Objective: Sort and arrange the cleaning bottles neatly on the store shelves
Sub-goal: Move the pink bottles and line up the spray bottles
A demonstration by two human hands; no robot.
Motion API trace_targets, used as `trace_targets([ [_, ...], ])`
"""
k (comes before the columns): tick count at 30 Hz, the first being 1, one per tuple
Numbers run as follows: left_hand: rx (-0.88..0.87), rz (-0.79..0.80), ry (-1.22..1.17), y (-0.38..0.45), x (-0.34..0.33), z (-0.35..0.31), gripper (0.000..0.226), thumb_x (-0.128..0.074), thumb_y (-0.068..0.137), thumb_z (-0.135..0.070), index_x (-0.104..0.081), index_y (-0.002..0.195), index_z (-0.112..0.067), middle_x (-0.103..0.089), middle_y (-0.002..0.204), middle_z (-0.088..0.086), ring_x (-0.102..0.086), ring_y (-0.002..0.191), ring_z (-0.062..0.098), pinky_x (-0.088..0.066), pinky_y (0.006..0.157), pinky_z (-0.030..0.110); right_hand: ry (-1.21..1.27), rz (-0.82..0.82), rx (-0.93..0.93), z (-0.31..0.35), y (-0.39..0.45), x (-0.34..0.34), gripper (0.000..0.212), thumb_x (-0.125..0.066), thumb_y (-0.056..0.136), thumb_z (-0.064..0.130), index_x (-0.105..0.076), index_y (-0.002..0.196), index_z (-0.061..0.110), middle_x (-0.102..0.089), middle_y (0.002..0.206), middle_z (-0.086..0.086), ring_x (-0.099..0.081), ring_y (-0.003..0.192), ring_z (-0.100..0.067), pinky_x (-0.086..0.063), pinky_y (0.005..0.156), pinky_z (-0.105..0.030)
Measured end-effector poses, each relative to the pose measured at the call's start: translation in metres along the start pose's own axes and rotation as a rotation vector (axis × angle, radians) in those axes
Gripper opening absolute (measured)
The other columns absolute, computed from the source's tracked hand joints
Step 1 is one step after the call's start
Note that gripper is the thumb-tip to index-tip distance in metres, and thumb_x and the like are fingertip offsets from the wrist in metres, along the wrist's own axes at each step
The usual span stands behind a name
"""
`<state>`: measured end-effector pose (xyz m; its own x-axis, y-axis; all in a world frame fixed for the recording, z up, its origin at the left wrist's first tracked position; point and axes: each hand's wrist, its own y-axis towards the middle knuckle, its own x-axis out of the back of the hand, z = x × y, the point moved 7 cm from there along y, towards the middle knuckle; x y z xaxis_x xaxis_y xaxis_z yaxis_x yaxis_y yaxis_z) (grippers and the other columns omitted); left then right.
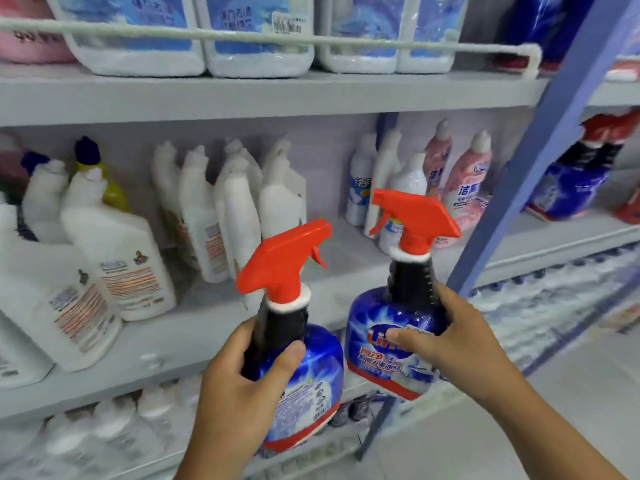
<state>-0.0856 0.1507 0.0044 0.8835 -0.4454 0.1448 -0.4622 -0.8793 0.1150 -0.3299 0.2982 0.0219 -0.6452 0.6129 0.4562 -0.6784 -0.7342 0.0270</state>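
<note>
I hold two blue spray bottles with red trigger heads in front of the middle shelf point(194, 327). My left hand point(239, 386) grips the black neck of the left spray bottle point(304, 386), whose trigger faces right. My right hand point(450, 344) grips the right spray bottle point(374, 344) around its neck and upper body, thumb across the label; its trigger faces left. Both bottles are upright, side by side, in front of the shelf's front edge.
White cleaner bottles point(114, 251) lean at the left of the middle shelf, more white ones point(239, 206) stand behind, pink and white ones point(464, 188) at the right. Large jugs point(256, 32) fill the top shelf behind a rail. A blue upright post point(540, 147) divides the bays.
</note>
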Motion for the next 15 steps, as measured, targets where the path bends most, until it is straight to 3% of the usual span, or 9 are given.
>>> trace_targets([
  [2, 0.005, 0.031, 0.021, -0.004, -0.024, -0.001, 0.039, -0.082, 0.08, -0.021, -0.068, 0.096, -0.053, -0.074, 0.09, -0.027, -0.065, 0.085, -0.013, -0.045, 0.071, 0.008, -0.016, 0.003, -0.031, -0.022, -0.007, 0.019, 0.055, -0.092, 0.069, 0.023, -0.066, 0.115, 0.04, -0.076, 0.098, 0.016, -0.074, 0.087, -0.007, -0.062, 0.078, -0.038],
  [7, 0.016, 0.095, 0.048, -0.01, -0.112, -0.014, 0.032, -0.08, 0.083, -0.019, -0.068, 0.094, -0.046, -0.073, 0.085, -0.027, -0.065, 0.077, -0.011, -0.046, 0.056, 0.005, 0.054, -0.044, -0.126, -0.084, -0.022, 0.098, 0.051, -0.092, 0.068, 0.016, -0.068, 0.109, 0.035, -0.078, 0.092, 0.014, -0.075, 0.082, -0.007, -0.061, 0.076, -0.033],
  [10, -0.014, 0.128, 0.068, -0.017, -0.185, -0.03, 0.028, -0.08, 0.083, -0.021, -0.073, 0.092, -0.047, -0.075, 0.088, -0.024, -0.067, 0.079, -0.009, -0.046, 0.06, 0.004, 0.103, -0.102, -0.132, -0.119, -0.025, 0.17, 0.049, -0.092, 0.068, 0.013, -0.069, 0.107, 0.033, -0.078, 0.089, 0.016, -0.074, 0.079, -0.003, -0.056, 0.066, -0.018],
  [13, -0.053, 0.124, 0.067, -0.023, -0.252, -0.043, 0.045, -0.08, 0.083, -0.018, -0.069, 0.09, -0.062, -0.076, 0.092, -0.023, -0.066, 0.079, -0.012, -0.047, 0.068, 0.004, 0.084, -0.129, -0.118, -0.147, -0.027, 0.239, 0.05, -0.093, 0.066, 0.019, -0.068, 0.104, 0.037, -0.076, 0.091, 0.019, -0.072, 0.08, -0.001, -0.054, 0.071, -0.024],
  [15, -0.078, 0.131, 0.069, -0.027, -0.303, -0.06, 0.041, -0.083, 0.082, -0.027, -0.068, 0.09, -0.064, -0.076, 0.091, -0.023, -0.066, 0.079, -0.012, -0.049, 0.073, 0.008, 0.079, -0.175, -0.115, -0.162, -0.03, 0.289, 0.05, -0.094, 0.064, 0.02, -0.067, 0.102, 0.039, -0.076, 0.089, 0.019, -0.071, 0.078, -0.001, -0.053, 0.07, -0.023],
])
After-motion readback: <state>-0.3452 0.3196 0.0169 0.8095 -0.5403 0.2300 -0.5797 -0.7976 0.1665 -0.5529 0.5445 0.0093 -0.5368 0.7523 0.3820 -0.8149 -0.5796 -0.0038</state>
